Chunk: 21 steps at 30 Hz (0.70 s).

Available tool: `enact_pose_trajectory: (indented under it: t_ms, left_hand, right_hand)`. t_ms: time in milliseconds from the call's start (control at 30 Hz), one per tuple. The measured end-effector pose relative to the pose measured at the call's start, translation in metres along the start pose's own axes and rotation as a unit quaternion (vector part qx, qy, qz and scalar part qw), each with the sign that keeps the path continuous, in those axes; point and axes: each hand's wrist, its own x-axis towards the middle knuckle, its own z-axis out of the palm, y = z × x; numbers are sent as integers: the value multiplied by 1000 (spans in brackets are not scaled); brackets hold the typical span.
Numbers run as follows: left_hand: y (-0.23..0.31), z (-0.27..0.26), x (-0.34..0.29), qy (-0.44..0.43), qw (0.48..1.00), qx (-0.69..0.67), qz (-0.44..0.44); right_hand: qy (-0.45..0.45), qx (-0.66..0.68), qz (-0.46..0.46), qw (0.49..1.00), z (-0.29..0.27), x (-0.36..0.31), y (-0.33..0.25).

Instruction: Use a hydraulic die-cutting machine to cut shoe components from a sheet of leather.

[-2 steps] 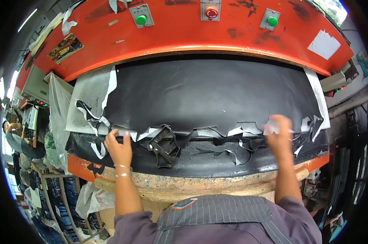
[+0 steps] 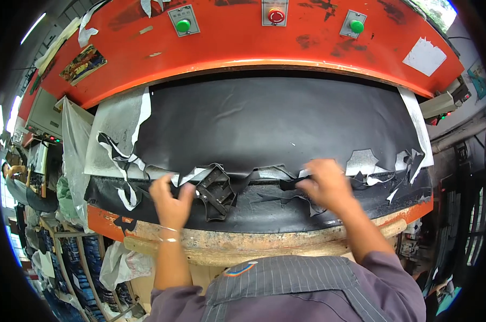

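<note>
A large black sheet with a pale underside [image 2: 275, 123], leather-like, lies over the machine bed, its front edge cut ragged. Across that edge sits a dark metal cutting die [image 2: 217, 196], an angular frame with crossbars. My left hand [image 2: 170, 201] is just left of the die, thumb and fingers apart, nothing seen in it. Over the ragged edge on the other side is my right hand [image 2: 329, 185], slightly blurred, its thumb apart from its bent fingers. Beneath its thumb lies a thin black offcut strip [image 2: 291, 184]; whether they touch is hard to see.
An orange machine beam [image 2: 243, 48] with two green buttons and a red one spans the far side. Twisted scraps [image 2: 119, 155] lie at the left, more at the right [image 2: 412, 161]. A wooden rail [image 2: 243, 247] runs along the front. Another person [image 2: 25, 185] is far left.
My right hand has swept left along the ragged edge, away from the scraps on the right. My left hand has shifted right and slightly nearer me, closer to the die.
</note>
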Motion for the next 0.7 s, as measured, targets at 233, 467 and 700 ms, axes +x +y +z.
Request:
enact_pose_trajectory:
  t_ms: [233,467,700]
  left_hand:
    - [41,30,-42,-177,984,-16,33]
    - [9,-23,-65,-197,973,-112,-31]
    - [16,-44,-30,-259,957,-74,109]
  right_hand:
    - [-127,-36,-97,987,79,27,-46]
    - [-415,77,-171,890,23,-41,-56]
    - [-213,243,-137,936,0,-1,-83]
